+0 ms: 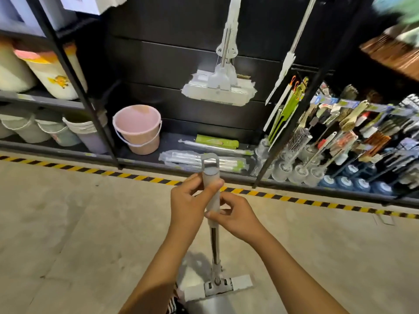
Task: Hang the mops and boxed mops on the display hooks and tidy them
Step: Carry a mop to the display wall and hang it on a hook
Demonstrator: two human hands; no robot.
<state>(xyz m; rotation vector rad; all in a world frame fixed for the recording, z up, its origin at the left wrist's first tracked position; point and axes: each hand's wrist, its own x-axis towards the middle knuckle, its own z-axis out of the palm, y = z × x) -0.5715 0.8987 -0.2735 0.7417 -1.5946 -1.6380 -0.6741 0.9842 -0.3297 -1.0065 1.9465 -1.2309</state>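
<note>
Two hands grip one upright mop (214, 245): left hand (189, 200) above, right hand (238, 215) just below.

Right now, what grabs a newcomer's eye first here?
The left hand and, just below it, the right hand grip the grey-handled flat mop standing on the concrete floor. Behind it a white flat mop hangs on the black display wall, a pink plastic bucket on the bottom shelf to its left.

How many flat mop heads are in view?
2: the hanging mop on the back panel; the held mop, its head on the floor, gripped by left hand and right hand. The slim pole hanging beside may be another.
</note>
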